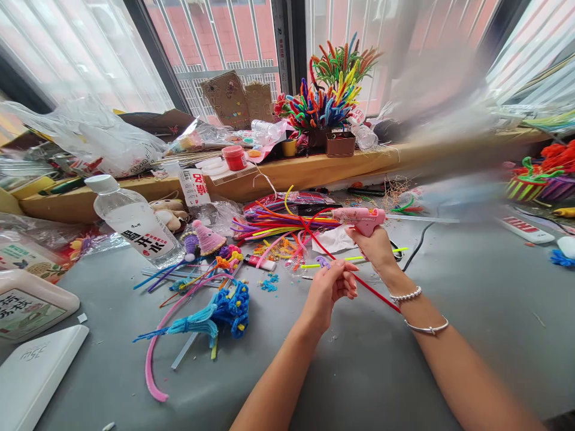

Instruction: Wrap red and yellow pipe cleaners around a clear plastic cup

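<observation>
Right hand closed around the grip of a pink glue gun, nozzle pointing left, lifted a little above the grey table; its black cord trails off to the right of the wrist. Left hand just below and left of the gun, fingers pinched shut on a red pipe cleaner. That red stem runs from near the gun's nozzle, down through the pinch, and on under the right wrist, so it sits between the two hands and crosses beneath the right forearm. A small purple bit shows just above the left fingertips; cannot tell if it is held or lying on the table. Progress, as a judgement: the gun is up and aimed near the stem, but no glue bead or joined part is visible, so the gluing looks not yet done. Finished-looking work lies left of the left hand: a blue flower bunch with a long pink pipe cleaner curling beside it, and a small knitted hat further off. Beyond the hands, a loose bundle of coloured pipe cleaners suggests plenty of stock unused. Far left, a water bottle lies tilted. On the sill behind, a pot of pipe cleaner flowers. Right edge of the view is blurred.
</observation>
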A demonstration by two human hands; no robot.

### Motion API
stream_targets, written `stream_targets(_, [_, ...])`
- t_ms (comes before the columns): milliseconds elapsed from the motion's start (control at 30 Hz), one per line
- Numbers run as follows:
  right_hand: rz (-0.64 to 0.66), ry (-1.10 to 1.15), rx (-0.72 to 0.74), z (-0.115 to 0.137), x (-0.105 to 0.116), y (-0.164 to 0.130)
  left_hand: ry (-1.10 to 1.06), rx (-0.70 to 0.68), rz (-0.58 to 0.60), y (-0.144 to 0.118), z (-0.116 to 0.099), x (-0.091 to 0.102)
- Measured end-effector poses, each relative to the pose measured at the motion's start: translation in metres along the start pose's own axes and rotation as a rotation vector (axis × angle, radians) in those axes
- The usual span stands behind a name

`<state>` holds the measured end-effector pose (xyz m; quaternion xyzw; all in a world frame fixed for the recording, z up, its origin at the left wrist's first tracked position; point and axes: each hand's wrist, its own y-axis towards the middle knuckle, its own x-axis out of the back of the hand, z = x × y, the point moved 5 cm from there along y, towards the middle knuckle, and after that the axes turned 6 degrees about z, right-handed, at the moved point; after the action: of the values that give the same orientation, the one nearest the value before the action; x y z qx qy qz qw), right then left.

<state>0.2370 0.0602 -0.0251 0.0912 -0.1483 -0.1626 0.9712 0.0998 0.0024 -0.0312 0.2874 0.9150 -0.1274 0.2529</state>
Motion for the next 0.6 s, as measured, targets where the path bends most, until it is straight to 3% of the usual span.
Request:
stream_targets(333, [-0.062,-0.105,-0.102,0.004,0.002,-0.004,0.007,0.031,0.007,0.001,0.002,0.0])
stream_targets(600, [0.115,0.052,-0.076,0.001,-0.012,-0.003,0.001,0.019,0.008,0.0,0.002,-0.001])
